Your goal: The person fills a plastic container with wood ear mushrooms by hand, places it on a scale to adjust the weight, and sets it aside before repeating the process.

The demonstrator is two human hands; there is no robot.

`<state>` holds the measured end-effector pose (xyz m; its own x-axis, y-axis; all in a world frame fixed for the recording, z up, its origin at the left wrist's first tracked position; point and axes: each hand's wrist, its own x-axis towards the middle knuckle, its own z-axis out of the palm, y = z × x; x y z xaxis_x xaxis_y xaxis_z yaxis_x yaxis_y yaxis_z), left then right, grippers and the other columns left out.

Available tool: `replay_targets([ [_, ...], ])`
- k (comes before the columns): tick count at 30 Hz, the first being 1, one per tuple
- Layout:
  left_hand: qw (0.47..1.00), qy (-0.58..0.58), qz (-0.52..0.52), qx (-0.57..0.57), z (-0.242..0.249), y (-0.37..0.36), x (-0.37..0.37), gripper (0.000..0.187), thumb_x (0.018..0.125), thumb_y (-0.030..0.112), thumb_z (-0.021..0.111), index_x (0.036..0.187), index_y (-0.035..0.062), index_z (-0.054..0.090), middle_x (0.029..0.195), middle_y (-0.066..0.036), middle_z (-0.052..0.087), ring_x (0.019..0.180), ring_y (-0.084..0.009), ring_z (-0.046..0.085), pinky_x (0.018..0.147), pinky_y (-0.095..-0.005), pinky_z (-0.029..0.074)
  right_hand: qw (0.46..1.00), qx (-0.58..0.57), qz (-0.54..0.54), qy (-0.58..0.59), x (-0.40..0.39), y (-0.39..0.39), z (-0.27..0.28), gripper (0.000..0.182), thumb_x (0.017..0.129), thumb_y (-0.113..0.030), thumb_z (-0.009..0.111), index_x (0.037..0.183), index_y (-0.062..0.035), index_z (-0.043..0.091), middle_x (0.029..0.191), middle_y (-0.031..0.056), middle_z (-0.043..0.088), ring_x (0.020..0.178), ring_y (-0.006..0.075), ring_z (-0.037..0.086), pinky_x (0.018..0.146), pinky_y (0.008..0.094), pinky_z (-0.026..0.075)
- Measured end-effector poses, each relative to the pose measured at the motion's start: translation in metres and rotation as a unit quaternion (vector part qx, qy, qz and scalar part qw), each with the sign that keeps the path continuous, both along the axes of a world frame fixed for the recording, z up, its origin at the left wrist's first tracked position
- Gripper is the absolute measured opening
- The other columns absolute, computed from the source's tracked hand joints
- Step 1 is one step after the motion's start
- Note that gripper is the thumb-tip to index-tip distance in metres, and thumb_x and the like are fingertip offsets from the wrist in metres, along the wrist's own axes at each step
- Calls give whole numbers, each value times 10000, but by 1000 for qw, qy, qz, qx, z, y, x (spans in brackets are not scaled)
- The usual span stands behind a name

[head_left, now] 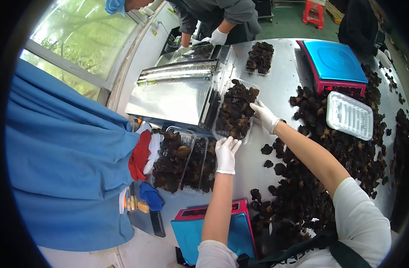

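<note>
A clear plastic tray (246, 139) heaped with dark brown wood ear mushrooms (235, 109) lies between my gloved hands. My left hand (227, 155) grips its near end, fingers at the rim. At its right side, my right hand (264, 117) holds the edge, with the thumb hidden behind the fingers and fingertips against the mushrooms. Just left of my left hand stand more filled clear trays (189, 163), side by side. Past the held tray is a shiny metal wrapping machine (169, 98), close to the tray's left edge.
Loose mushrooms (302, 187) spread across the metal table (282, 62). A blue-topped scale (334, 60) stands far right beside a white tray (349, 115); another scale (191, 232) is near me. A filled tray (260, 58) sits farther back. Two co-workers (213, 18) stand across the table.
</note>
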<state>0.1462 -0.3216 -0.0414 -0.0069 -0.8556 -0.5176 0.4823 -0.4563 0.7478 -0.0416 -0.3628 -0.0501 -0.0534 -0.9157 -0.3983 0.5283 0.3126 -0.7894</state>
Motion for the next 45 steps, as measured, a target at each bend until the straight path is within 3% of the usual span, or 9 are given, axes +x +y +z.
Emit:
replay_targets([
  [4,1000,-24,1,-2,7,5,-4,201,827,-40,529,980,0,406,957,-147,495,843,-256,555,825,-436,538,984,-31,15,172,-15,48,3,615,893,-342,536,1396,-108,272,1310,94,421,1188,225,414,1006,427,308],
  [8,999,-30,7,-14,3,5,-6,243,833,-26,524,1034,-16,389,975,-156,489,845,-259,552,821,-440,536,989,-22,49,140,-33,76,-12,451,906,-238,508,1297,-33,414,1173,74,533,931,132,554,787,265,458],
  [17,996,-69,-27,-48,-3,5,-2,170,843,-37,518,945,32,401,883,-111,488,797,-217,557,786,-417,550,998,12,-68,-9,-12,-8,-16,493,847,-125,578,1297,-44,392,1022,25,544,897,114,516,734,281,446],
  [26,984,-122,-50,-119,12,3,8,159,854,-57,492,918,39,383,871,-93,480,757,-180,559,726,-381,571,988,-63,-103,100,3,-23,-3,394,767,70,514,1150,-19,492,815,-3,542,709,87,526,605,194,423],
  [33,999,3,-31,-18,-2,-7,22,125,840,-2,541,926,25,454,896,-99,513,842,-228,558,859,-415,518,993,-52,-45,96,-18,11,12,392,817,-37,562,1203,-32,490,987,55,609,841,117,581,683,225,453],
  [38,1000,-14,-23,-16,-6,0,22,240,869,88,538,1063,-33,465,1041,-151,502,966,-262,538,896,-415,484,881,-186,-66,431,-102,114,15,251,831,-84,573,1075,-26,592,1012,61,616,909,161,586,772,287,452],
  [40,999,-15,-25,-13,-9,3,24,279,877,134,538,1082,-40,463,1079,-156,491,1004,-270,526,911,-393,470,699,-265,-91,658,-142,166,52,178,800,-85,589,971,-47,621,935,93,616,907,240,563,803,333,439],
  [43,994,-95,16,-54,17,29,11,227,879,149,534,1040,11,452,995,-98,487,878,-196,515,779,-329,483,580,-235,-98,774,-211,228,71,232,690,-71,627,922,-80,627,889,85,607,854,287,548,770,382,443],
  [45,988,-121,28,-89,27,53,-6,169,880,125,523,1005,62,427,922,-56,470,781,-138,497,678,-294,476,581,-156,32,798,-249,260,74,216,722,-147,681,912,-59,630,880,105,610,862,298,570,751,383,451],
])
